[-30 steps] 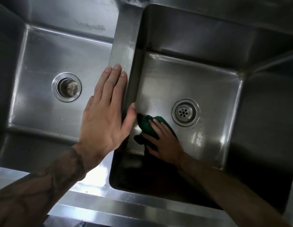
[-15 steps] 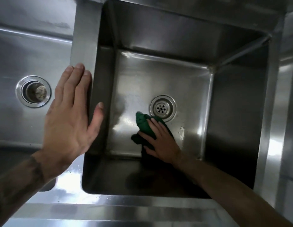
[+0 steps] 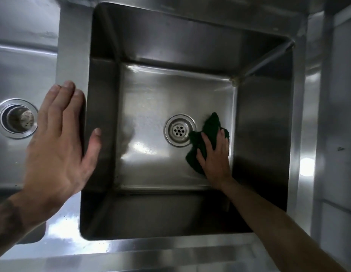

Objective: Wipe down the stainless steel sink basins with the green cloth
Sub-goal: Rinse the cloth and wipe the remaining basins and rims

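The green cloth (image 3: 207, 132) is pressed flat to the floor of the right basin (image 3: 151, 107) under the right hand (image 3: 214, 160), fingers spread on it, palm down rather than clenched. It lies just right of the drain strainer (image 3: 180, 130), touching its rim, close to the right wall. The unwiped floor is judged to lie leftward, so a sweep across that way is called for. The left hand (image 3: 58, 146) is laid open on the divider (image 3: 72, 61), holding nothing, well apart from the cloth. The left basin's drain (image 3: 16, 117) is seen beyond.
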The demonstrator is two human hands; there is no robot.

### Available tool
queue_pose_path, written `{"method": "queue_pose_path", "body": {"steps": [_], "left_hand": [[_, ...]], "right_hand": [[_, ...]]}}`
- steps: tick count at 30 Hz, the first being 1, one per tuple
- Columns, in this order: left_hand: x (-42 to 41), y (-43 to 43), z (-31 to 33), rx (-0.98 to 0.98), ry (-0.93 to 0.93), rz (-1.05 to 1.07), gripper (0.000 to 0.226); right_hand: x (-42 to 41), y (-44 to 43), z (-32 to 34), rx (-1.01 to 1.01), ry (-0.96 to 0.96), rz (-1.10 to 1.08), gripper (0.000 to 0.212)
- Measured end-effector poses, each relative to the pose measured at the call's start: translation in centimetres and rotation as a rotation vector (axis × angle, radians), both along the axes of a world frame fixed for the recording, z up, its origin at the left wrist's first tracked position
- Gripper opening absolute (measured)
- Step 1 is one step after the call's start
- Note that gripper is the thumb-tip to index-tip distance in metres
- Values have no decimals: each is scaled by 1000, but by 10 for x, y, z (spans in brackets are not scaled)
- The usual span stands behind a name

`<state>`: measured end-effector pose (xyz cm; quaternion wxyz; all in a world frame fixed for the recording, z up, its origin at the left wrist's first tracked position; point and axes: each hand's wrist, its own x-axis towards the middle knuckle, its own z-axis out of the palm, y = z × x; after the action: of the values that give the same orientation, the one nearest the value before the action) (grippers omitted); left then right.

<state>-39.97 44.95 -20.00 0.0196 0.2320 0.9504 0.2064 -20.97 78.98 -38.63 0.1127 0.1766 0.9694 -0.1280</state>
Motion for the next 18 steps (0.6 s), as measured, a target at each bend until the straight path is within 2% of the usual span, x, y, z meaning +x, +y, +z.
{"method": "queue_pose_path", "body": {"steps": [3,7,9,13,18], "left_hand": [[-1,-2,-8,4,-2,-1,68],[-2,-6,-15,6,-40,-14,71],[-4,-7,-16,-2,-35,-15,72],[-3,-7,-19,19,-54,8,73],[-3,-6,-14,0,-29,-16,71]], "right_hand": [[-1,-6,-1,17,3,-68,62],[36,3,12,48,-179,179,75],[42,7,14,54,-222,240,74],[9,12,7,72,-96,112,65],[-52,16,-4,77,113,-201,55]]}}
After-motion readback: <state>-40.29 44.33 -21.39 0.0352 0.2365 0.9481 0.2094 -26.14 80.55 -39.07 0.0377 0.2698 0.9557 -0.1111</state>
